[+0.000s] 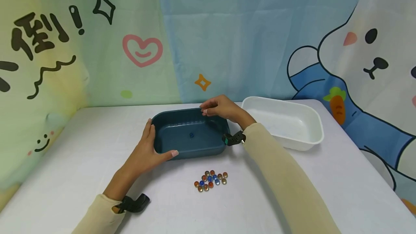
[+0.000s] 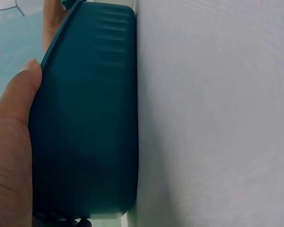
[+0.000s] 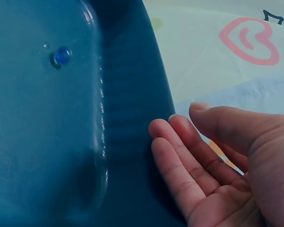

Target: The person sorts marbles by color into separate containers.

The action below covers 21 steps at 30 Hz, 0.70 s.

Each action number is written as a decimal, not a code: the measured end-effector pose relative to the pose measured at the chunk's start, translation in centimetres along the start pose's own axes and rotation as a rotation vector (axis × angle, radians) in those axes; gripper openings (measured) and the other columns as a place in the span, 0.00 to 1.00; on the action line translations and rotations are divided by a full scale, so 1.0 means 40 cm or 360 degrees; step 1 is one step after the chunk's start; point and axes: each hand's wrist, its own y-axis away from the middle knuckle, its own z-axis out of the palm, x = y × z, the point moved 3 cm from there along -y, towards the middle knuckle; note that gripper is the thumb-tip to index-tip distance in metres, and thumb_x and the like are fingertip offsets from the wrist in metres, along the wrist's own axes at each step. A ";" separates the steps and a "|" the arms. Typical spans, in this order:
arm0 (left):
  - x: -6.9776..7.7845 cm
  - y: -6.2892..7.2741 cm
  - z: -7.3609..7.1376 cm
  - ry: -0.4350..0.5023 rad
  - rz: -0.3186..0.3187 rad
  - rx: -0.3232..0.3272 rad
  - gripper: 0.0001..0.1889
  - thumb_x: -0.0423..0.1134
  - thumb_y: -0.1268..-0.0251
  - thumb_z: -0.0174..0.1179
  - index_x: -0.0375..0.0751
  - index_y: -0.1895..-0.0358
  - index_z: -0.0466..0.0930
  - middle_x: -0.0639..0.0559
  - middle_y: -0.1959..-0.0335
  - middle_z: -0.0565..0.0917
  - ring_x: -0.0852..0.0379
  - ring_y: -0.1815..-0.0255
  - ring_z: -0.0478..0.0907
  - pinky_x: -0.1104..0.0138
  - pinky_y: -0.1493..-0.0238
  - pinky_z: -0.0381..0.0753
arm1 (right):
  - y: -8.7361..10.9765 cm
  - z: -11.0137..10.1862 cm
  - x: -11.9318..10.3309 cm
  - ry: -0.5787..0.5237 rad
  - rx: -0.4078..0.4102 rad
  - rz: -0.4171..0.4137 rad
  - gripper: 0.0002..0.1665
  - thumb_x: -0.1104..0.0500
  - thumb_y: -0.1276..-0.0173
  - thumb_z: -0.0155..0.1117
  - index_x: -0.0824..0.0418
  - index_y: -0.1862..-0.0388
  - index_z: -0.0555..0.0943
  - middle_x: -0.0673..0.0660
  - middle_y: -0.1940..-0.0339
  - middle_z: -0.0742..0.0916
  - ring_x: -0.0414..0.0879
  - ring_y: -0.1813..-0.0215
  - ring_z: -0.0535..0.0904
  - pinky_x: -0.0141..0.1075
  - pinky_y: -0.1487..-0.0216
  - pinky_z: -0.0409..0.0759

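Observation:
A dark blue-green rectangular basin [image 1: 188, 152] stands upright on the table. My left hand [image 1: 146, 154] rests against its left front corner, fingers straight along the left wall and thumb extended onto the near rim. In the left wrist view the thumb [image 2: 26, 87] touches the rim. My right hand [image 1: 222, 109] is over the basin's far right corner. The right wrist view shows that hand's fingers [image 3: 177, 168] loosely bent at the rim, with nothing held. One blue marble [image 3: 62, 55] lies on the basin floor. Several orange, amber and blue marbles [image 1: 210, 179] sit in front of the basin.
A white rectangular basin [image 1: 303, 142] stands to the right, behind my right forearm. White cloth covers the table [image 1: 65, 176]. A printed curtain [image 1: 227, 39] hangs behind the table's back edge. Both wrists wear black straps.

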 end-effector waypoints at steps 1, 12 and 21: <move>0.000 0.000 0.000 0.0003 -0.0001 0.0001 0.66 0.72 0.51 0.63 0.26 0.25 0.39 0.45 0.21 0.32 0.37 0.24 0.44 0.43 0.33 0.57 | 0.000 0.001 0.001 -0.0003 0.0001 0.0000 0.19 0.69 0.28 0.57 0.69 0.39 0.77 0.63 0.43 0.81 0.51 0.45 0.81 0.42 0.42 0.75; 0.004 -0.002 0.004 0.0020 0.0003 0.0012 0.67 0.71 0.52 0.65 0.27 0.24 0.38 0.45 0.21 0.33 0.38 0.24 0.44 0.43 0.32 0.56 | 0.008 0.000 0.008 -0.0069 0.0006 -0.0066 0.20 0.66 0.28 0.58 0.71 0.39 0.76 0.66 0.41 0.80 0.52 0.46 0.81 0.46 0.40 0.74; 0.002 0.000 0.004 0.0002 -0.0022 0.0012 0.67 0.72 0.52 0.64 0.26 0.25 0.38 0.47 0.21 0.32 0.38 0.24 0.44 0.44 0.32 0.56 | 0.023 0.003 0.005 -0.0099 0.0016 -0.0115 0.19 0.65 0.26 0.56 0.70 0.39 0.76 0.65 0.41 0.80 0.52 0.45 0.81 0.48 0.40 0.74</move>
